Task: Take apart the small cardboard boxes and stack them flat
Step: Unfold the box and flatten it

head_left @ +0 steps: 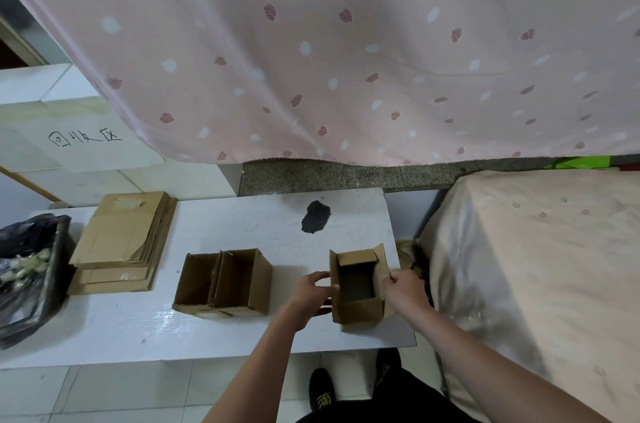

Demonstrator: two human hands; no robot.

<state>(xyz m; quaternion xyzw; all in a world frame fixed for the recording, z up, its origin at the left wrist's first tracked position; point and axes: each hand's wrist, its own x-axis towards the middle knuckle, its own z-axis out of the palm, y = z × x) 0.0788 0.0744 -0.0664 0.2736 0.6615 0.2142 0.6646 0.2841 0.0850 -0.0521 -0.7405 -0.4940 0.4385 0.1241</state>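
Left hand (313, 296) has fingers curled onto the left wall of the open box (356, 287); right hand (403, 291) pinches its right flap. That box stands upright at the table's (242, 221) near-right corner, top flaps out, not collapsed yet. Two more open boxes (223, 282) sit touching each other at centre-near, untouched. Flat stack (121, 242) at the far left already holds several sheets. My read: well underway, three boxes left to flatten and stack.
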